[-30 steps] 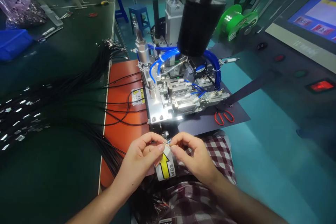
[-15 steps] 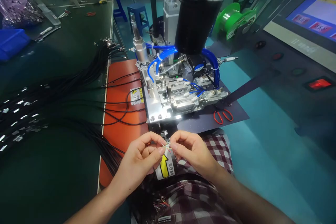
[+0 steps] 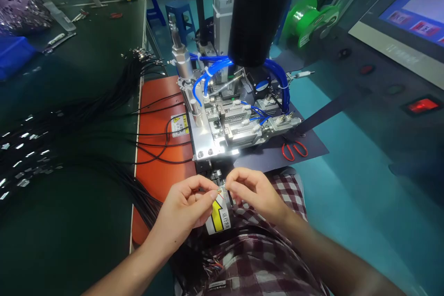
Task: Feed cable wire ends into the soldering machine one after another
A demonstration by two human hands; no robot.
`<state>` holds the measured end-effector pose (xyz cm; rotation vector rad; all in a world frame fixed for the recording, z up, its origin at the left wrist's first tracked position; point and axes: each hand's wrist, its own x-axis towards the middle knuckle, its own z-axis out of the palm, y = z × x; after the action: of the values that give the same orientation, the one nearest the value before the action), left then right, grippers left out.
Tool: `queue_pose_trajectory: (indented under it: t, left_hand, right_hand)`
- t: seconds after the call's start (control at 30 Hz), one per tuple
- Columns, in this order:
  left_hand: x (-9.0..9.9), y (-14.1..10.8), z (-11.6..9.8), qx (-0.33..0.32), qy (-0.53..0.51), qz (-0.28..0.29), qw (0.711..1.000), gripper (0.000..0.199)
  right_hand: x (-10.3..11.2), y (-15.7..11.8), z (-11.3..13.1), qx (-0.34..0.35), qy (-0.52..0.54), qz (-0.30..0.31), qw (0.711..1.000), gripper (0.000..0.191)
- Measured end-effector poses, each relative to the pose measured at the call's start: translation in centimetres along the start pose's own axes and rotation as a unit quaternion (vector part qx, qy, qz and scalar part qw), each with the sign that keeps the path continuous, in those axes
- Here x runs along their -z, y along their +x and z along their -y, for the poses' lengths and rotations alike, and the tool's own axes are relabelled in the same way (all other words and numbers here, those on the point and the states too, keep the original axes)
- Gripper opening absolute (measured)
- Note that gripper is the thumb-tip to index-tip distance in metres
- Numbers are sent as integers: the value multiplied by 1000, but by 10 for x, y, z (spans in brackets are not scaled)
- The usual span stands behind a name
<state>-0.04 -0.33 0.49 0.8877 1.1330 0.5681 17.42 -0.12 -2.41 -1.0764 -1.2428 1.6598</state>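
Observation:
At the front edge of the machine, my left hand (image 3: 190, 201) pinches thin coloured wires (image 3: 220, 192) between thumb and forefinger. The short wire ends poke out to the right, one of them reddish. Just right of these tips is my right hand (image 3: 251, 190), its thumb and forefinger pressed together; whatever they grip is too small to make out. Below the hands is a white label with a yellow arrow (image 3: 218, 217). Black cables (image 3: 144, 201) run under my left forearm, and a bundle of stripped coloured wire ends (image 3: 213, 264) rests by my lap.
The metal machine (image 3: 239, 125) with blue air tubes stands straight ahead, a black cylinder (image 3: 258, 23) hanging over it. Red-handled scissors (image 3: 294, 150) lie to its right. More black cables (image 3: 118, 92) cover the dark table at left. A screen (image 3: 419, 14) and green spool (image 3: 308, 18) stand at right.
My right hand has drawn slightly up and away from the wires, widening the gap between the fingertips. My left hand stays nearly in place with the wires. The view has shifted slightly.

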Motion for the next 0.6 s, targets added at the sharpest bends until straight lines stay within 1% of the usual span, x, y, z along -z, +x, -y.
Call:
queue_pose_trajectory:
  t: [0.07, 0.13, 0.23, 0.33, 0.4, 0.47, 0.6]
  left_hand:
    - [-1, 0, 0, -1, -7, -5, 1000, 19]
    - [-2, 1, 0, -1, -5, -7, 1000, 19]
    - [-3, 1, -2, -1, 6, -7, 1000, 20]
    - [-3, 2, -2, -3, 17, -8, 1000, 20]
    - [-3, 2, -1, -4, 15, -10, 1000, 20]
    - [-3, 2, -1, -3, 12, -11, 1000, 20]
    - [-3, 3, -1, -5, 24, -13, 1000, 22]
  right_hand:
    - [-5, -5, -1, 8, -41, -35, 999, 12]
    - [-9, -8, 0, 14, -72, -56, 996, 11]
    - [-10, -7, 2, 23, -73, -66, 995, 13]
    - [-8, -5, 4, 36, -64, -79, 994, 13]
    - [-6, -5, 3, 30, -61, -81, 994, 13]
    - [-7, -5, 2, 14, -59, -69, 996, 11]
    - [-12, -7, 0, -7, -65, -64, 996, 9]
